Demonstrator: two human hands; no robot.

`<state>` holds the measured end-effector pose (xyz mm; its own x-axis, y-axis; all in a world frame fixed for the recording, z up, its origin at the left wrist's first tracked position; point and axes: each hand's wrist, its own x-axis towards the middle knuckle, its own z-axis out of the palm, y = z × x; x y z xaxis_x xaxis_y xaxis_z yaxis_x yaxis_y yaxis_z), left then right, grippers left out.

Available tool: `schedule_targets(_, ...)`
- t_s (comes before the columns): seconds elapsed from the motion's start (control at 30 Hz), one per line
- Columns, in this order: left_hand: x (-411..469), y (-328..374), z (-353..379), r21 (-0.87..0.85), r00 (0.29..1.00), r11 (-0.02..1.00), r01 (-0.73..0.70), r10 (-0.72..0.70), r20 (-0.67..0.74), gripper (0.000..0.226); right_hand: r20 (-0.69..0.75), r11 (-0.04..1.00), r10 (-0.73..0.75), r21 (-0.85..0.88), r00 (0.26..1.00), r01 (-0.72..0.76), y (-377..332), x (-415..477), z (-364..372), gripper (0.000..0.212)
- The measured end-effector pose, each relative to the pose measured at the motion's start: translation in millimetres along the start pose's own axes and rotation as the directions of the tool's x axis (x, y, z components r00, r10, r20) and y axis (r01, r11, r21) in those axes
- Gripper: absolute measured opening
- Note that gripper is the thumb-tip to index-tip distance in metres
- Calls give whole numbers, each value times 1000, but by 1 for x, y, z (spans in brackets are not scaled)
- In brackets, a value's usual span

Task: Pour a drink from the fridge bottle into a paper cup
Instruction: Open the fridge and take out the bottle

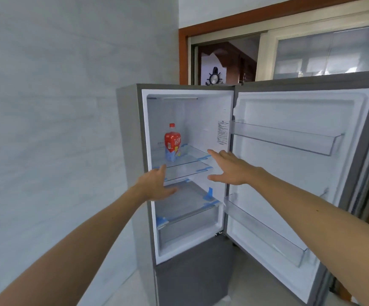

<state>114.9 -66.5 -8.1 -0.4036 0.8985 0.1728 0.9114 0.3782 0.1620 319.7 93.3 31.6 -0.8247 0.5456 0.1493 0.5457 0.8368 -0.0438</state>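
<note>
A plastic bottle (172, 143) with a red cap and a red label stands upright on the upper glass shelf (192, 155) of the open fridge (128, 129), towards the left. My left hand (156, 184) reaches in below the bottle, in front of the second shelf, with straight fingers and nothing in it. To the right of the shelves my right hand (230, 167) is stretched out, fingers spread and empty. Neither hand touches the bottle. No paper cup shows in the view.
The fridge door (300, 168) stands swung open to the right, with two clear door bins. A drawer (188, 226) sits under the lower shelf. A pale wall runs along the left. Behind the fridge is a wood-framed doorway (223, 60).
</note>
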Motion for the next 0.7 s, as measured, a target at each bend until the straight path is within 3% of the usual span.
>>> schedule_targets(0.3, 21, -30, 10, 2, 997, 998, 70, -70, -42, 90, 34, 997, -64, -34, 997, 65, -18, 40, 13, 91)
schedule_targets(0.7, 114, -20, 36, 49, 997, 996, 71, -69, -41, 91, 46, 996, -82, 37, 996, 81, 41, 116, 37, 90)
